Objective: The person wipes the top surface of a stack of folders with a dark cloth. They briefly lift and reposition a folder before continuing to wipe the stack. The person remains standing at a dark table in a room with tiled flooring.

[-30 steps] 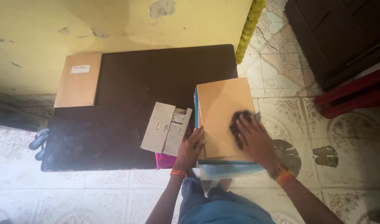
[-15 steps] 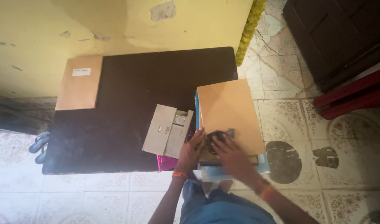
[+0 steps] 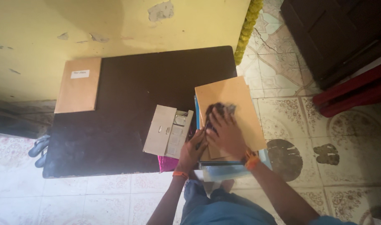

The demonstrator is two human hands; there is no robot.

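A dark, scuffed rectangular table [image 3: 124,108] stands against a peeling yellow wall [image 3: 115,25], on a patterned tile floor [image 3: 298,125]. A dark wooden cabinet [image 3: 336,29] and a red bench edge [image 3: 352,89] sit well apart to the right, and a strand of yellow flowers [image 3: 246,29] hangs past the table's far right corner. A pair of sandals [image 3: 38,146] lies by the table's left edge.

On the table's far left corner lies a flat tan folder [image 3: 78,85] with a small white label. At the near right corner a stack of books [image 3: 236,100] overhangs the edge; its top cover is smooth, matte tan, with blue edges showing underneath. Just beside it to the left lies a small open grey cardboard box [image 3: 167,130], over something shiny pink [image 3: 167,163].

The right hand [image 3: 224,134], fingers spread, presses a dark crumpled cloth [image 3: 217,111] flat onto the tan cover. The left hand [image 3: 191,151] grips the stack's near left edge, fingers curled round it. Both wrists wear orange bands.

Compared with half a second earlier, the cloth and right hand have moved from the cover's near edge towards its middle; the left hand has stayed put.
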